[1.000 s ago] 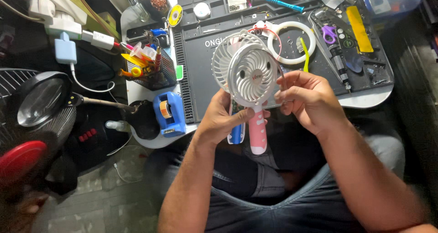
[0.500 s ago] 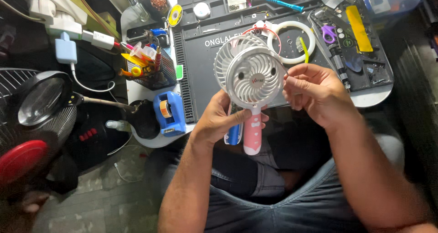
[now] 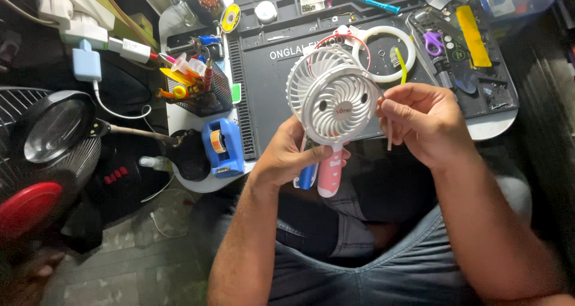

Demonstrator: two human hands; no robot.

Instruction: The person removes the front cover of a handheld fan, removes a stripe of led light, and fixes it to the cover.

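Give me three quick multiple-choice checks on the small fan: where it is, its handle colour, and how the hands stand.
1. Where is the handheld fan?
A. flat on the mat
B. held above the dark work mat
C. on the floor

2. What colour is the fan handle?
A. pink
B. green
C. black

3. What is the left hand doing?
A. resting open on the lap
B. gripping the tape dispenser
C. gripping the fan at its neck

Answers: B, the fan is raised in both hands; A, the grip below the white head is pink; C, the left hand wraps the neck while the right hand pinches at the rim.
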